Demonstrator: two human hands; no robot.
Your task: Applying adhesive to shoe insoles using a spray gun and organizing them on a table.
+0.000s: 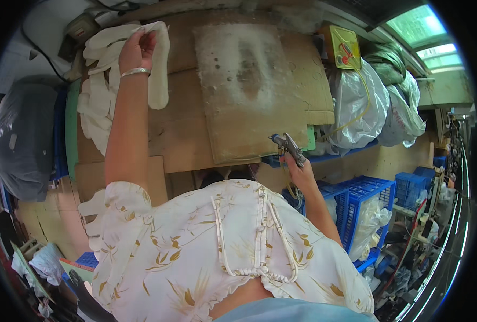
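At the far left of the work surface my left hand [137, 52] is closed, its fingertips pinching the upper edge of a cream insole [159, 80]. More flat, cream, insole-shaped pieces [99, 88] lie overlapping beside and under my left arm. My right hand [299, 170] grips a metal spray gun [289, 148] near the right front of the cardboard. The gun's nozzle points to the left. A cardboard sheet [222, 134] lies between my hands, with whitish overspray around a darker oblong patch.
A yellow container [344, 47] with red items stands at the back right, a thin yellow hose running down from it. Filled plastic bags [359, 107] sit beside it. Blue crates [370, 188] stand by my right arm. A dark covered object [23, 139] stands at left.
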